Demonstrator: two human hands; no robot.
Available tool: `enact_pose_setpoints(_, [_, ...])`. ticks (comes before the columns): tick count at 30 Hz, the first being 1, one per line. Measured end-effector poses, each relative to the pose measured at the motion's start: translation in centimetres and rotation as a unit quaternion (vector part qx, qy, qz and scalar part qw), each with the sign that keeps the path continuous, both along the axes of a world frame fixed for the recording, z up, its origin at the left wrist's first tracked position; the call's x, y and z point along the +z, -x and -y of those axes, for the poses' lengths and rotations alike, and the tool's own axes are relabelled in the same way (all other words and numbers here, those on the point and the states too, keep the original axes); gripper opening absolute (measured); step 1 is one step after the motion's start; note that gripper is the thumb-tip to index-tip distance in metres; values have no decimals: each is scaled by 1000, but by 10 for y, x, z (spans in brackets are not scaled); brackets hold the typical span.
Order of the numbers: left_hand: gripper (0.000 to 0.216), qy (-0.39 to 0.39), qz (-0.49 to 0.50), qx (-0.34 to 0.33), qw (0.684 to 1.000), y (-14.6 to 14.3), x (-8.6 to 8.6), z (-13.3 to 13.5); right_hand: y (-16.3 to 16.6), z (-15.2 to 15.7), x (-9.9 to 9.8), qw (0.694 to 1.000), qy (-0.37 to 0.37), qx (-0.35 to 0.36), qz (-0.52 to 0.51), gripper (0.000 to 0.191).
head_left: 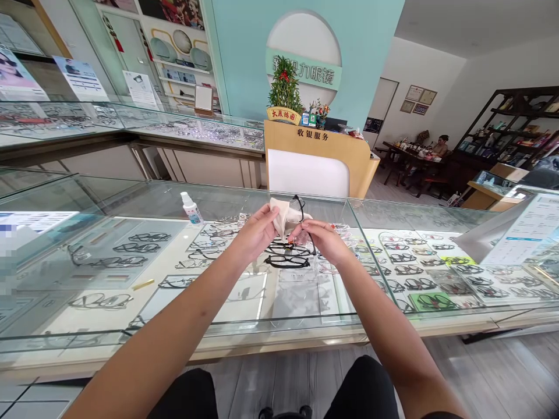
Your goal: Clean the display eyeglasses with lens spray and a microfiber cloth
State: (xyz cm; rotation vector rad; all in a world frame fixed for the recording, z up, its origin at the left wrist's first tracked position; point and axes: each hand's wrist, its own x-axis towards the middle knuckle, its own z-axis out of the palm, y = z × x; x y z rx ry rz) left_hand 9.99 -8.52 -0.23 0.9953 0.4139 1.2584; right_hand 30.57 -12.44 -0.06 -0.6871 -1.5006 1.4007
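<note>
Above the glass display counter (166, 317), my left hand (257, 231) is closed on a pale cleaning cloth (279, 216). My right hand (325, 238) pinches a pair of black-framed eyeglasses (299, 202), held upright on its side with one lens rim above the fingers. Part of the cloth lies behind and against the eyeglasses; the fingers hide the rest of the frame. Just below my hands, black eyeglasses (287, 262) show at the counter. To the left stands a white spray bottle (191, 208) on the glass.
Rows of eyeglasses (419, 284) lie inside the case. A white sign (524, 227) stands on the counter at right, and a wooden cashier desk (362, 157) stands beyond. At the back right, a person (440, 146) sits by a dark table (406, 152).
</note>
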Motion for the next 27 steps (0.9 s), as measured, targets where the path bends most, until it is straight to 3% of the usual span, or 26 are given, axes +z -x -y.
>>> enact_pose_setpoints(8, [44, -43, -88, -31, 995, 0, -1, 6, 0, 1, 2, 999, -28, 23, 28, 34])
enact_pose_setpoints(17, [40, -113, -127, -122, 978, -5, 8, 17, 2, 2, 2, 997, -25, 46, 51, 37])
enact_pose_setpoints(24, [39, -128, -135, -113, 976, -4, 8, 17, 3, 3, 0, 996, -28, 46, 65, 41])
enact_pose_setpoints(27, [40, -125, -143, -80, 978, -4, 6, 18, 3, 5, -1, 995, -34, 45, 84, 39])
